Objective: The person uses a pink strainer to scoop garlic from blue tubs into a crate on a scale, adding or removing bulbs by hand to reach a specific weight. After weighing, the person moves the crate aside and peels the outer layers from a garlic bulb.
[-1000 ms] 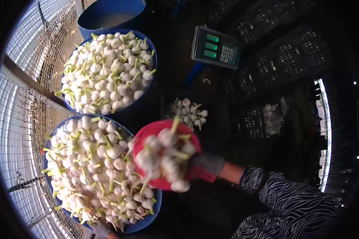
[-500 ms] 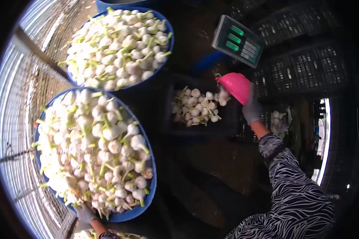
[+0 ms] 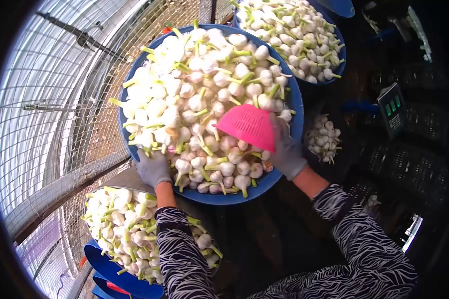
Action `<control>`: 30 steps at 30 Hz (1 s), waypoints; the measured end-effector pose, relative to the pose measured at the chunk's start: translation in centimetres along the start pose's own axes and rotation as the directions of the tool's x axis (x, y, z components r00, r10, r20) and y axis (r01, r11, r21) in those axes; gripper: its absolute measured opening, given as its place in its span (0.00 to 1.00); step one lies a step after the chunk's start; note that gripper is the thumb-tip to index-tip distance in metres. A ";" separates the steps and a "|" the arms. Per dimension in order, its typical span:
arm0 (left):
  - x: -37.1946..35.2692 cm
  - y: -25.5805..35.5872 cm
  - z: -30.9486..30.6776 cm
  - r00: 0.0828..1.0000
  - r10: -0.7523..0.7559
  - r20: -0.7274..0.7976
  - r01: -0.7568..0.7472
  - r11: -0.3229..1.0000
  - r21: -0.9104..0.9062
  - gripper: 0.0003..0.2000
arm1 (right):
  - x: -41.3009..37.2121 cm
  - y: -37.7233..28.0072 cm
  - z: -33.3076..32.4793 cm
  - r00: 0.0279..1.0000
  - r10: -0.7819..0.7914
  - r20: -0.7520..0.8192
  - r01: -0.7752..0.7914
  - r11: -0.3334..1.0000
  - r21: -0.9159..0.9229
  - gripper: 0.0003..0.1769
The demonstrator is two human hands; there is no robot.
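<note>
My right hand (image 3: 286, 154), in a grey glove, grips a pink plastic colander (image 3: 247, 126). The colander is tipped over the garlic bulbs (image 3: 199, 102) heaped in a large blue tub (image 3: 295, 94), its open side facing down and left. Whether any bulbs are inside the colander is hidden. At the tub's near left edge lies my gloved left hand (image 3: 153, 167), fingers stretched over the rim and touching garlic. The bulbs are white with short green stems.
Another blue tub of garlic (image 3: 304, 42) stands behind. More garlic (image 3: 129, 229) is heaped at lower left, above blue containers (image 3: 119, 271). To the right are a pile of bulbs (image 3: 323, 138), a lit digital scale display (image 3: 391, 107) and dark crates (image 3: 409, 157). Wire mesh (image 3: 50, 144) runs along the left.
My view has swung left. My right hand has carried the colander from the crate of garlic by the scale to above the near tub. My left hand remains at that tub's edge.
</note>
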State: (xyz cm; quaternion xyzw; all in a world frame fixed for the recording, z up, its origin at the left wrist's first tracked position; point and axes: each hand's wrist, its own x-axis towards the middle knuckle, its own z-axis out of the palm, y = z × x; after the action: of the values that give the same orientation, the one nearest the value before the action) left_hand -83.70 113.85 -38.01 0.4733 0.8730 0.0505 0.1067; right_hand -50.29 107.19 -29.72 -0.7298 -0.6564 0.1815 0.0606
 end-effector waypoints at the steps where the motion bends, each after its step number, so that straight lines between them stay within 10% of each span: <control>1: 0.0 -0.1 0.1 1.000 0.006 -0.003 -0.006 1.000 -0.017 0.21 | 0.2 -0.7 2.1 0.999 -0.037 -0.030 0.037 0.999 -0.005 0.49; 11: 0.0 0.1 -0.5 0.999 0.048 0.005 -0.047 0.989 -0.143 0.24 | 5.5 -0.7 5.0 0.820 0.330 0.467 -0.456 0.870 0.186 0.45; 18: 0.2 0.2 -0.6 1.000 0.010 0.022 -0.007 0.992 -0.122 0.24 | 5.2 -0.7 12.9 0.817 0.483 0.316 -0.575 0.728 0.374 0.40; 20: 0.0 -0.1 -0.5 0.999 0.033 -0.003 -0.033 0.993 -0.114 0.26 | 4.0 4.6 18.8 0.908 0.289 0.305 -0.392 0.844 0.366 0.35; 22: -0.1 0.3 -0.7 1.000 0.015 0.016 -0.013 0.993 -0.116 0.27 | 4.5 3.3 13.9 0.871 0.299 0.390 -0.491 0.569 0.660 0.32; 24: 0.1 0.2 -0.9 1.000 0.005 0.022 -0.005 1.000 0.003 0.28 | 3.6 6.6 24.4 0.891 0.008 0.454 0.110 0.966 -0.234 0.18; 25: 0.9 -1.1 0.4 0.989 -0.001 0.146 -0.019 0.990 0.140 0.29 | 3.3 8.6 29.8 0.871 -0.138 0.472 0.408 0.737 -0.539 0.15; 27: 0.5 -1.5 1.1 0.974 0.191 -0.124 -0.208 0.967 -0.148 0.32 | 4.4 5.4 24.2 0.927 0.116 0.357 -0.074 0.989 -0.129 0.15; 28: 1.6 -2.0 2.4 0.979 0.202 -0.028 -0.199 0.977 0.080 0.31 | 4.9 2.9 20.4 0.876 0.345 0.336 -0.434 0.869 0.237 0.15; 30: 0.4 -1.2 1.8 0.993 0.056 -0.108 -0.053 0.998 0.033 0.32 | 5.1 -0.2 18.7 0.811 0.454 0.368 -0.582 0.688 0.433 0.15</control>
State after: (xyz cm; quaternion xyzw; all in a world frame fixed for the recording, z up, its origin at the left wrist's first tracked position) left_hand -84.46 113.51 -40.06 0.4950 0.8649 0.0656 0.0505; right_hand -56.50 109.38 -47.91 -0.8140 -0.3481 0.4474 0.1268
